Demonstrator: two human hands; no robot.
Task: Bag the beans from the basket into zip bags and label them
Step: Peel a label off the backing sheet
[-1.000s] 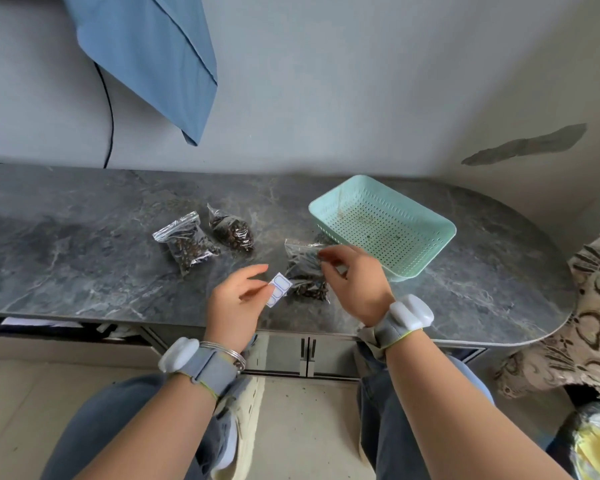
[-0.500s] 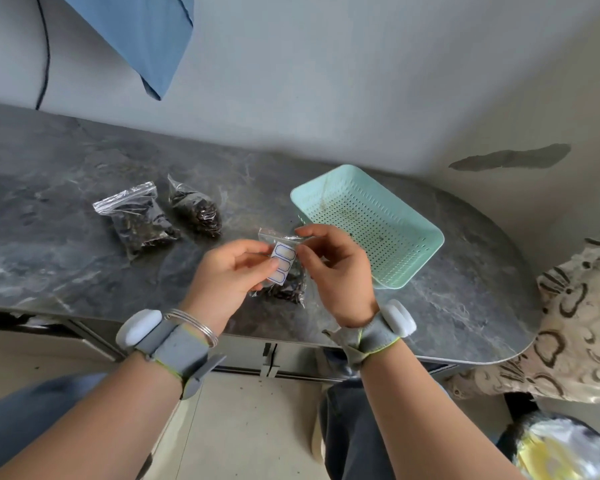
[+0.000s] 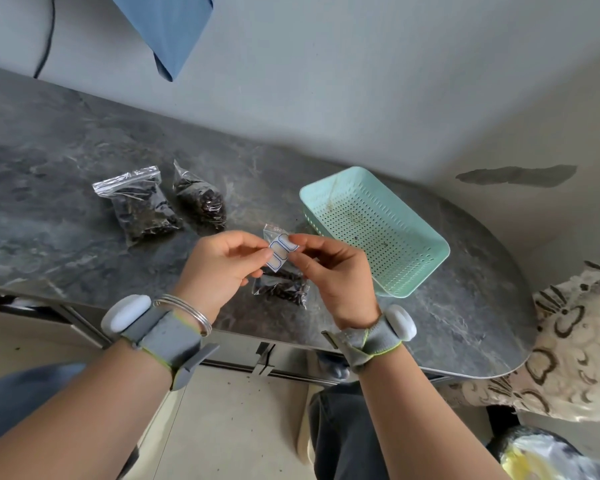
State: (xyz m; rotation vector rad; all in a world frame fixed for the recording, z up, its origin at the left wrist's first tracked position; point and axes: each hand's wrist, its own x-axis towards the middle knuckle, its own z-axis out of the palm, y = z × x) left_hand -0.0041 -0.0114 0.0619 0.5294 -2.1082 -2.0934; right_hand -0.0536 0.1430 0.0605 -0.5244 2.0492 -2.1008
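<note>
Pinched a small sheet of blue-bordered labels from both ends: left hand curled on its lower end, right hand curled on its upper end. Held it just above a zip bag of dark beans lying near the front edge of the grey marble tabletop. Found the mint-green perforated basket just right of that bag. Found a second filled zip bag and a third filled bag side by side, farther left.
</note>
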